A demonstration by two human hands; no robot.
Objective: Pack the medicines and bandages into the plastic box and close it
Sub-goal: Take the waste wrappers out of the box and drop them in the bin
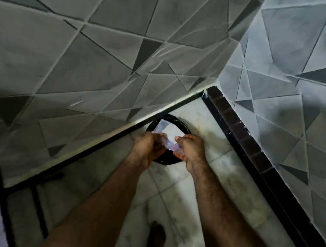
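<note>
now, left hand [148, 144] and right hand [191, 151] pinch a clear packet [163, 130] above a black bin [181, 123]

both hands meet near centre, fingers curled tight on the packet stretched between them. the round bin stands beneath on pale floor tiles [206, 193], its 10 o'clock side by a grey patterned surface [72, 65]. a bare foot [156, 236] shows at 6 o'clock.

hands: left hand [148, 145] and right hand [192, 150] pinch a clear wrapper [164, 132]
bin [166, 160]: black, under the wrapper, on the floor [201, 190]
</note>
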